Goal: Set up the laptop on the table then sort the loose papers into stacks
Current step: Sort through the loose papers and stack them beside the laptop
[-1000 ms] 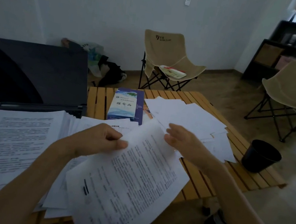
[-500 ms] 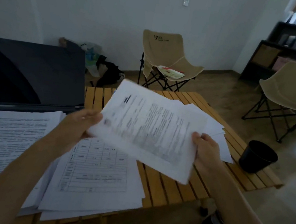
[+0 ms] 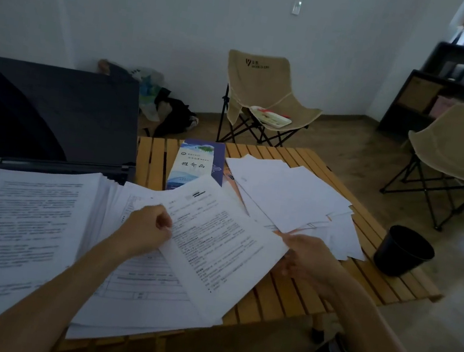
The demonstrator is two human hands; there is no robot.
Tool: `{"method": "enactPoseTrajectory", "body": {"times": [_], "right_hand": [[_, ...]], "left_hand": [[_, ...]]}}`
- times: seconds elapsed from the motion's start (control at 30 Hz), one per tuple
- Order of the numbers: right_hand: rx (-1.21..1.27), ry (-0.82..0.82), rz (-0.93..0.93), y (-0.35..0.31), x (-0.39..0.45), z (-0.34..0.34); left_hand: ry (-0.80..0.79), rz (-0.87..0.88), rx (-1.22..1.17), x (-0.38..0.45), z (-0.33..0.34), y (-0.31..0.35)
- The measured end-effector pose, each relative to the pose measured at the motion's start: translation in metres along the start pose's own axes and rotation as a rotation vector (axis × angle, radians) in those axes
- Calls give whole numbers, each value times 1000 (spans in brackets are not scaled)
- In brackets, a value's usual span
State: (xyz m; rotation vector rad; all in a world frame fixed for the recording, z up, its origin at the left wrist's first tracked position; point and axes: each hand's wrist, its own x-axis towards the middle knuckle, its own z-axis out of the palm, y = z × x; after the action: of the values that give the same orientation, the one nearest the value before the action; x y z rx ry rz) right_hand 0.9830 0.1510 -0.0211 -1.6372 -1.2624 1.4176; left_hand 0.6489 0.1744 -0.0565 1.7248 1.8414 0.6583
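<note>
Wooden slat table point(image 3: 281, 298) is being lit dimly; printed sheet point(image 3: 214, 242) is being pinched by left hand point(image 3: 145, 230) and right hand point(image 3: 307, 261), hands apart.

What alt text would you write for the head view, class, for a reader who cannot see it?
Two hands hold a printed sheet over a slatted wooden table: the left hand grips its left edge, the right hand its right corner. An open, dark laptop stands behind a thick paper stack, with loose white sheets on the right.

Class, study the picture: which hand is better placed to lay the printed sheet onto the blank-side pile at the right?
Probably the right hand: it holds the sheet at the edge nearest that pile.
</note>
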Motion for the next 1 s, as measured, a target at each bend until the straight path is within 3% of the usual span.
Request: {"method": "enactPoseTrajectory", "body": {"times": [0.1, 0.2, 0.3, 0.43, 0.67, 0.83, 1.0], "right_hand": [[-301, -34, 13, 3, 3, 1], [-373, -157, 69, 5, -3, 5], [-492, -270, 86, 3, -14, 4], [-541, -322, 44, 5, -26, 10], [-516, -261, -54, 5, -25, 33], [-415, -130, -28, 14, -24, 52], [-420, -111, -39, 15, -25, 53]], "left_hand": [[-8, 155, 248, -6, 7, 8], [61, 320, 599, -23, 26, 21], [-72, 449, 565, -49, 50, 42], [-254, 414, 557, -71, 62, 50], [-255, 417, 496, -74, 57, 46], [-222, 442, 499, -71, 58, 41], [-193, 472, 497, -74, 61, 42]]}}
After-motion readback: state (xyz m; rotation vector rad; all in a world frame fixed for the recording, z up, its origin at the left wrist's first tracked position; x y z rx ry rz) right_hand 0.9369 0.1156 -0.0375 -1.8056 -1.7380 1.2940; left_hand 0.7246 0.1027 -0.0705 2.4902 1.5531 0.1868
